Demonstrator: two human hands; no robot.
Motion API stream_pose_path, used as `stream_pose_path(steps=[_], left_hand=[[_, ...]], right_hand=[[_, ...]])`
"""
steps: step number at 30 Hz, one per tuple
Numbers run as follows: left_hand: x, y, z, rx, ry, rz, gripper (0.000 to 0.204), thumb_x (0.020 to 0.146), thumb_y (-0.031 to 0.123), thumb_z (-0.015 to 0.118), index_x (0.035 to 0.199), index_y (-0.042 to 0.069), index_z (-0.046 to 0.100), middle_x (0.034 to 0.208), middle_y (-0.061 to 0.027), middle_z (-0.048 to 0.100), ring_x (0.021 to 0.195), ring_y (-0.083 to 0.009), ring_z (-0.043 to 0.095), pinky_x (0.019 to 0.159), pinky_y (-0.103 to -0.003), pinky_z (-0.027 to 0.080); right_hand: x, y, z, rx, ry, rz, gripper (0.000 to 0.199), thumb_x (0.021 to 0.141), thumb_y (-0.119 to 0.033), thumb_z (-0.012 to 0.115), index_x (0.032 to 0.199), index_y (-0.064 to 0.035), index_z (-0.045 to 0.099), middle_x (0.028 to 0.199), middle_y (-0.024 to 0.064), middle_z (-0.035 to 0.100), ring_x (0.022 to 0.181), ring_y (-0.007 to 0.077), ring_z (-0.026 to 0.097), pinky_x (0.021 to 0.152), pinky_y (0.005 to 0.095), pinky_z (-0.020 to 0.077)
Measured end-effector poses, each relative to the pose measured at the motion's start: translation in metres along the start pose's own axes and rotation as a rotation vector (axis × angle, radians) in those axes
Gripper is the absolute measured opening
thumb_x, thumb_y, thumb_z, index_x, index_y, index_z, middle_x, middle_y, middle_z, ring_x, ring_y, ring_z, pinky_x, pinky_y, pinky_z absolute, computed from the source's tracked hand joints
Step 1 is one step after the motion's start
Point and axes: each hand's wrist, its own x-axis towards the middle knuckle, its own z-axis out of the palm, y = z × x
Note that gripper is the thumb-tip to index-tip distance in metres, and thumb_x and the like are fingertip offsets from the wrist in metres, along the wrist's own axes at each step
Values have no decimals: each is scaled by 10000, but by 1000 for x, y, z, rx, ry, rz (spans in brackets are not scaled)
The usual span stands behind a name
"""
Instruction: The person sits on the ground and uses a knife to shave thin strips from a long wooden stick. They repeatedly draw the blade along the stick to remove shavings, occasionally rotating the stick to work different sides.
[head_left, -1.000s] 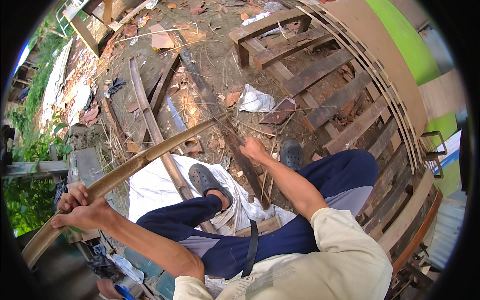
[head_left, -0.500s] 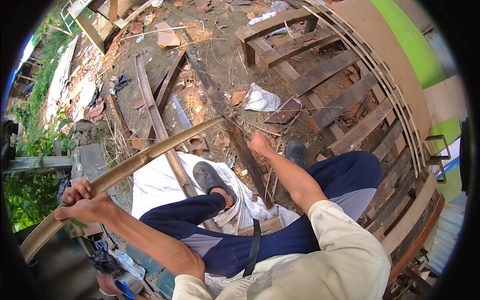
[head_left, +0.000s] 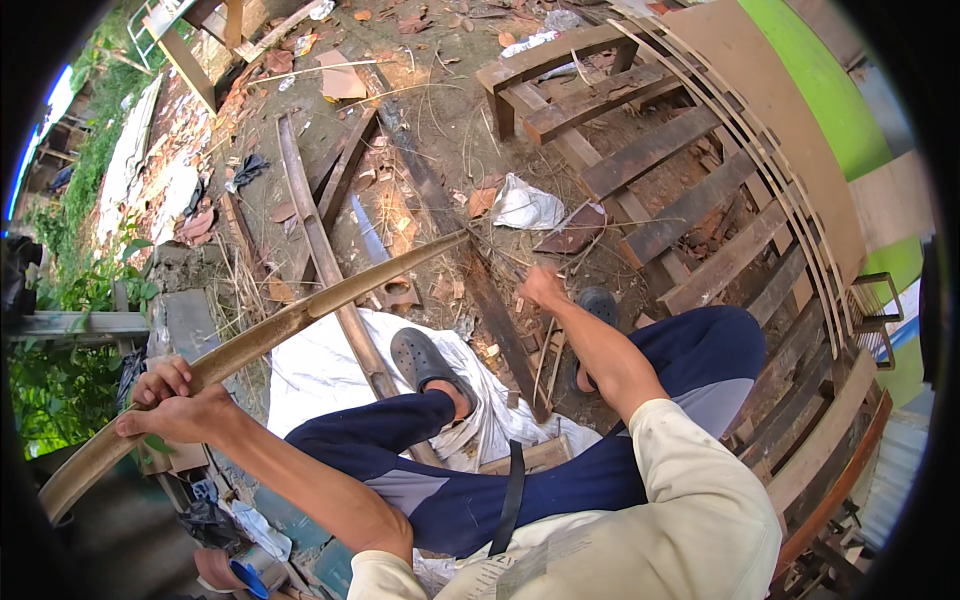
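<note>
A long split bamboo strip point(head_left: 290, 318) runs slantwise from the lower left to the middle of the ground in front of me. My left hand point(head_left: 180, 402) is closed round it near its lower left part. My right hand point(head_left: 543, 288) is closed on what looks like a knife point(head_left: 508, 262), its narrow dark blade seen nearly edge-on and reaching to the strip's far end. Blade and strip end meet or overlap there; whether the edge bites cannot be told. Beneath that end lies a dark wooden beam point(head_left: 490, 310).
A handsaw point(head_left: 370, 235) lies beyond the strip, near another split bamboo length point(head_left: 310, 215). A slatted wooden frame point(head_left: 690, 215) with thin bent strips point(head_left: 790, 190) stands at right. White sacking point(head_left: 320, 365) lies under my shod foot point(head_left: 430, 365). A white plastic bag point(head_left: 527, 204) lies ahead.
My right hand with the knife and the far end of the bamboo strip have shifted slightly right. My left hand keeps its hold, and the whole view has moved a little.
</note>
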Motion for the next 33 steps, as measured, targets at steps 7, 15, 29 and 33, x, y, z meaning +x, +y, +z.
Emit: stream_pose_path(steps=[7,15,29,33], left_hand=[[-6,2,7,23,42,14,625,958,710,289,702,142,326,572,15,269,440,-115,262,443,-262,271],[-5,3,3,-6,18,-13,636,930,737,307,715,139,303,586,8,277,435,-121,259,463,-284,288],[-12,6,-4,-68,30,-21,645,919,748,330,713,137,306,609,12,287,438,-121,247,456,-282,236],[-19,15,6,5,147,-11,595,986,663,305,723,130,316,619,8,288,466,-124,239,467,-278,234]], right_hand=[[3,17,-5,-6,-70,135,402,771,-277,696,1045,17,703,1054,286,672,1044,407,655,861,462,539],[1,-12,-1,-27,-141,169,367,773,-214,658,1052,21,702,1105,275,671,1070,412,644,869,467,531],[-33,-45,0,-141,-90,-27,315,799,-222,630,983,30,673,937,248,705,916,376,695,805,487,546],[-73,-73,29,175,29,-102,332,806,-238,636,1035,1,649,865,294,685,852,419,692,787,507,543]])
